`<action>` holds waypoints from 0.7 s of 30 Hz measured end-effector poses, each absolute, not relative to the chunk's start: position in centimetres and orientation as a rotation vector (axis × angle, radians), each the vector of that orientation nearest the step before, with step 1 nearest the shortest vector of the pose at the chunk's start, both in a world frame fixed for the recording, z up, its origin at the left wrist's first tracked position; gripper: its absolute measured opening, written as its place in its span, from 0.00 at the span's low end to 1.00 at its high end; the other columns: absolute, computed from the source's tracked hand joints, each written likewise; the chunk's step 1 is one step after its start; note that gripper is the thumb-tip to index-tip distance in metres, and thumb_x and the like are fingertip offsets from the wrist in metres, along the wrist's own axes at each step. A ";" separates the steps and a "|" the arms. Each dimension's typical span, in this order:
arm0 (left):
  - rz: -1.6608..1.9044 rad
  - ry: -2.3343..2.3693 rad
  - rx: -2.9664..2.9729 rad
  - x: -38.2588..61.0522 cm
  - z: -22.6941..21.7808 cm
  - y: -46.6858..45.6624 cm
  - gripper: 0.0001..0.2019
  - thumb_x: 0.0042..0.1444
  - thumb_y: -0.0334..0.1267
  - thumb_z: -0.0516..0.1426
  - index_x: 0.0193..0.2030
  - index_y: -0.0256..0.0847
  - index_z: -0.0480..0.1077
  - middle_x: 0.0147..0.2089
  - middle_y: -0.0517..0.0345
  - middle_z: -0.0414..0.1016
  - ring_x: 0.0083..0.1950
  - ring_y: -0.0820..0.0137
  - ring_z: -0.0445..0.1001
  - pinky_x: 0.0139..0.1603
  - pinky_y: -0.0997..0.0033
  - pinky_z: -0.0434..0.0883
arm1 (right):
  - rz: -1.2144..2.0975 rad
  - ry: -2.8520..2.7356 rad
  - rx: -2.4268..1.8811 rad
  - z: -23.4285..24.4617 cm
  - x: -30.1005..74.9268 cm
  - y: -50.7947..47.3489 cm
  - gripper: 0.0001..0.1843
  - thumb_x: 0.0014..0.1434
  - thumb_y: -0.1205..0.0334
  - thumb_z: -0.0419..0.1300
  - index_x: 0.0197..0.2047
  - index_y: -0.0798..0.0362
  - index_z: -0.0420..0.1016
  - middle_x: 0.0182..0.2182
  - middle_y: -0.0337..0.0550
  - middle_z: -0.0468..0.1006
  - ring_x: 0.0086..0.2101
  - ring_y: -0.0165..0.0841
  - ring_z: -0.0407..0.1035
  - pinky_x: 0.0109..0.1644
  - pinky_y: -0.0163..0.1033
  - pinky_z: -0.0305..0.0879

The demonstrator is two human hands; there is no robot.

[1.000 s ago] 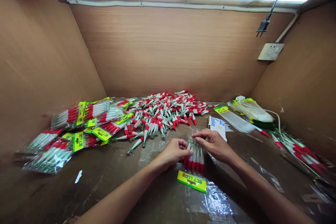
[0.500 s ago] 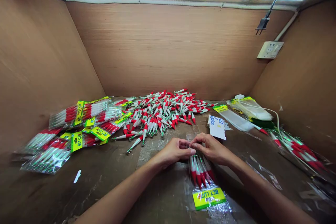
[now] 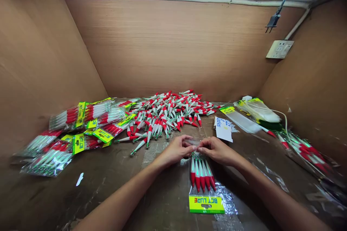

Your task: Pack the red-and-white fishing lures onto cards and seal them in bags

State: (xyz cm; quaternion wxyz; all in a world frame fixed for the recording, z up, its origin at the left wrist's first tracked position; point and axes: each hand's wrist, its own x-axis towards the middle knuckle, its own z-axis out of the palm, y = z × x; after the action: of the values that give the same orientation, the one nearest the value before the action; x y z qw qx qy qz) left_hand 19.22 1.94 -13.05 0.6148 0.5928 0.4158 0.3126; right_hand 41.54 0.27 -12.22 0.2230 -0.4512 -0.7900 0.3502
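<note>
A clear plastic bag (image 3: 202, 175) lies in front of me, its yellow and green "BCT LURE" header toward me and upside down. Inside it, several red-and-white fishing lures (image 3: 202, 171) lie side by side, red tips toward the header. At the bag's far end my left hand (image 3: 181, 149) pinches the plastic between thumb and fingers. Close beside it, my right hand (image 3: 215, 150) pinches the same end, fingertips almost touching the left ones. The lures' green hook ends are just below my fingertips.
A heap of loose red-and-white lures (image 3: 168, 113) lies at the back. Filled bags (image 3: 78, 122) are stacked at left. To the right are a handwritten white card (image 3: 223, 130), flat bags (image 3: 257, 110) and more lures (image 3: 306, 151). A plug (image 3: 272, 21) hangs above.
The bag has shifted slightly left and straightened, with its lures now spread evenly. Both hands stay at its far end, a little farther apart, with clear plastic showing between them.
</note>
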 end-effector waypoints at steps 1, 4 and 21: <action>0.768 1.009 1.416 18.9 -12.6 1.9 0.29 0.48 0.46 0.69 0.55 0.38 0.69 0.38 0.56 0.74 0.37 0.67 0.73 0.41 0.67 0.70 | 1.025 -2.172 -1.249 -12.5 41.5 0.3 0.17 0.65 0.53 0.58 0.37 0.55 0.83 0.28 0.40 0.80 0.30 0.33 0.69 0.33 0.35 0.60; 0.842 1.216 1.792 18.1 -11.4 0.3 0.17 0.52 0.41 0.66 0.48 0.41 0.71 0.36 0.59 0.71 0.37 0.66 0.70 0.42 0.67 0.67 | 1.154 -2.141 -1.229 -13.0 41.5 0.5 0.17 0.64 0.51 0.59 0.38 0.56 0.83 0.29 0.40 0.80 0.30 0.33 0.70 0.34 0.34 0.61; 0.558 1.336 2.608 19.0 -14.8 -9.9 0.23 0.61 0.38 0.61 0.63 0.49 0.67 0.64 0.44 0.65 0.61 0.47 0.67 0.54 0.45 0.74 | 1.078 -2.231 -1.121 -13.4 41.3 0.7 0.15 0.65 0.53 0.60 0.42 0.53 0.85 0.38 0.44 0.84 0.38 0.38 0.74 0.43 0.38 0.67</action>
State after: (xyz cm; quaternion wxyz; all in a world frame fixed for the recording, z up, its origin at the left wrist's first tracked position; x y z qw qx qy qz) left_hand 19.03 -9.93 -14.80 0.0791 0.8716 0.4464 0.1865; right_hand 41.28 0.73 -13.39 0.2096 -0.4031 -0.8020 0.3877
